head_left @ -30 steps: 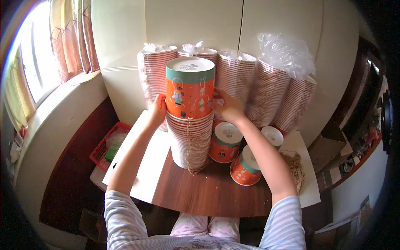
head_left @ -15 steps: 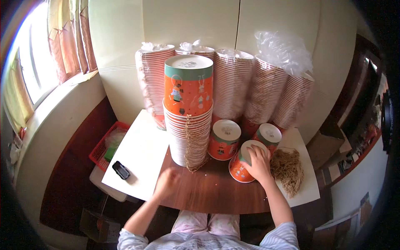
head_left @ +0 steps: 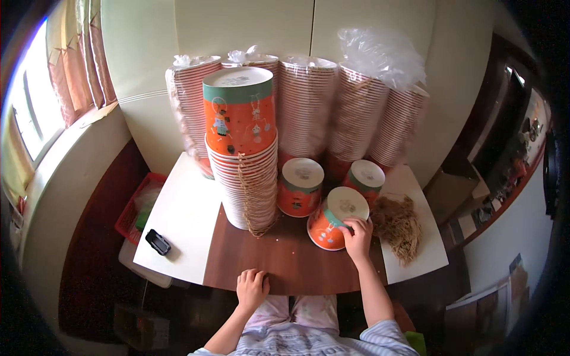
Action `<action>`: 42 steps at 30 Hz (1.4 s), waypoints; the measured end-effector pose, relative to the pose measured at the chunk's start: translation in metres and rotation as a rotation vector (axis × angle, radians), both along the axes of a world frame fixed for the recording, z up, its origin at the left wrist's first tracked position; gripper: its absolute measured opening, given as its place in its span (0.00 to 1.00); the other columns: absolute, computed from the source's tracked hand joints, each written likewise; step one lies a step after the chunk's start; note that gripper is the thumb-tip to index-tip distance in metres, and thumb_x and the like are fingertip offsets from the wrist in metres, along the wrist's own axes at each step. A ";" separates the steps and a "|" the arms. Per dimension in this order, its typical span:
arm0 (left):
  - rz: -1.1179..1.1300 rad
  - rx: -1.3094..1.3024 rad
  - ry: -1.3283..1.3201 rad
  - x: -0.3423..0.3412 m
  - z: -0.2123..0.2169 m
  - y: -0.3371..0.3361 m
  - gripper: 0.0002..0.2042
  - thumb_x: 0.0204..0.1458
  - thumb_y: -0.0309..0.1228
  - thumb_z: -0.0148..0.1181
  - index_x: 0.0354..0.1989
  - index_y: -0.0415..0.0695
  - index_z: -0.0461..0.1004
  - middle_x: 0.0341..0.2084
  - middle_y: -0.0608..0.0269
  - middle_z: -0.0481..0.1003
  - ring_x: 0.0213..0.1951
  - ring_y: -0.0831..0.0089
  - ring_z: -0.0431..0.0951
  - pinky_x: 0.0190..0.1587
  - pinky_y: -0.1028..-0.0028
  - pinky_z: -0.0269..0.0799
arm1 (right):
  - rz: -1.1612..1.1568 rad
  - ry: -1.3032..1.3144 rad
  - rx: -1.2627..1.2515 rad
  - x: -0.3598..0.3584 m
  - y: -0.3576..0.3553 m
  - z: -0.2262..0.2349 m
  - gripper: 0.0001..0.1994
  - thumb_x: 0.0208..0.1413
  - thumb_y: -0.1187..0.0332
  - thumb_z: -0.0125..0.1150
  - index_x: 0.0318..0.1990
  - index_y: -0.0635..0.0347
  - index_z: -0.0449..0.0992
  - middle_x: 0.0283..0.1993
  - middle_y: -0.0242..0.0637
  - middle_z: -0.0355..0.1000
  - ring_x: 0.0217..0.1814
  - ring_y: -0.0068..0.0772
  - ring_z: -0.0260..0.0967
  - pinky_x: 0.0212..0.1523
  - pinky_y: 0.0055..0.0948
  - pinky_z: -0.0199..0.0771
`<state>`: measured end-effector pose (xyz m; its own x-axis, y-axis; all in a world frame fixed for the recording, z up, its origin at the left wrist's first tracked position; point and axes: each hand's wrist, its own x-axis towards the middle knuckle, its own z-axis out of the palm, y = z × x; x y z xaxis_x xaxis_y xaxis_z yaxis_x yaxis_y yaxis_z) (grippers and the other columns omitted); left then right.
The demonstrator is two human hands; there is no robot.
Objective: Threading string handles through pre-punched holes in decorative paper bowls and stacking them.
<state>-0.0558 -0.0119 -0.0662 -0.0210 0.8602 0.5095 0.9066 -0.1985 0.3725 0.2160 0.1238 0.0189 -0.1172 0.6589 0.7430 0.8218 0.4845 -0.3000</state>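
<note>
Home room used as a small packing spot. Beyond the fingertips (head_left: pixel 351 223), tall bagged stacks of paper cups (head_left: pixel 356 107) stand against cream cupboard doors (head_left: pixel 249 29). Left of the fingers: curtained window (head_left: pixel 71 65), red basket (head_left: pixel 139 204) on floor. Right of them: pile of brown string (head_left: pixel 401 222) on wooden desk (head_left: pixel 285 261).

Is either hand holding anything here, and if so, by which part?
The right hand grips the tilted orange tub at its lidded top rim. The left hand holds nothing; it rests on the table edge.
</note>
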 end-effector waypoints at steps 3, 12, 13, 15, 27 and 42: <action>0.034 -0.022 -0.039 0.003 0.008 -0.001 0.11 0.41 0.33 0.57 0.34 0.46 0.72 0.35 0.60 0.69 0.41 0.62 0.67 0.42 0.66 0.63 | 0.112 0.470 -0.054 0.003 -0.013 0.001 0.08 0.41 0.73 0.63 0.30 0.58 0.70 0.31 0.33 0.71 0.38 0.32 0.66 0.51 0.34 0.57; 0.031 -0.080 -0.179 0.008 0.006 0.008 0.11 0.41 0.32 0.57 0.35 0.46 0.70 0.37 0.60 0.68 0.41 0.61 0.67 0.42 0.65 0.62 | 0.418 0.865 -0.415 0.006 -0.062 0.006 0.21 0.54 0.58 0.52 0.50 0.64 0.66 0.48 0.41 0.68 0.48 0.32 0.67 0.49 0.33 0.68; 0.032 -0.071 -0.122 0.009 0.005 0.008 0.11 0.41 0.32 0.57 0.35 0.46 0.70 0.36 0.60 0.68 0.41 0.62 0.67 0.42 0.66 0.62 | 0.442 0.951 -0.467 0.001 -0.065 0.003 0.21 0.54 0.58 0.51 0.49 0.64 0.66 0.48 0.41 0.68 0.48 0.32 0.67 0.49 0.33 0.68; 0.029 -0.067 -0.064 0.011 0.006 0.008 0.11 0.41 0.32 0.57 0.35 0.46 0.70 0.36 0.61 0.69 0.41 0.62 0.67 0.41 0.66 0.62 | 0.495 1.123 -0.570 -0.006 -0.067 -0.005 0.20 0.54 0.58 0.50 0.49 0.64 0.67 0.48 0.41 0.68 0.48 0.32 0.67 0.49 0.33 0.68; -0.427 -0.365 -1.318 0.006 0.043 -0.003 0.46 0.43 0.66 0.41 0.60 0.40 0.46 0.57 0.54 0.55 0.56 0.67 0.60 0.54 0.68 0.59 | 0.600 1.955 -1.202 -0.028 -0.089 -0.111 0.15 0.52 0.70 0.52 0.48 0.61 0.68 0.47 0.33 0.68 0.49 0.24 0.65 0.48 0.25 0.66; -0.531 -0.246 -0.925 0.014 0.011 0.024 0.50 0.25 0.42 0.74 0.57 0.38 0.49 0.53 0.51 0.58 0.56 0.60 0.58 0.57 0.66 0.53 | 0.191 0.292 -0.824 -0.019 -0.111 -0.077 0.16 0.47 0.70 0.53 0.44 0.65 0.67 0.39 0.44 0.69 0.41 0.44 0.67 0.46 0.39 0.66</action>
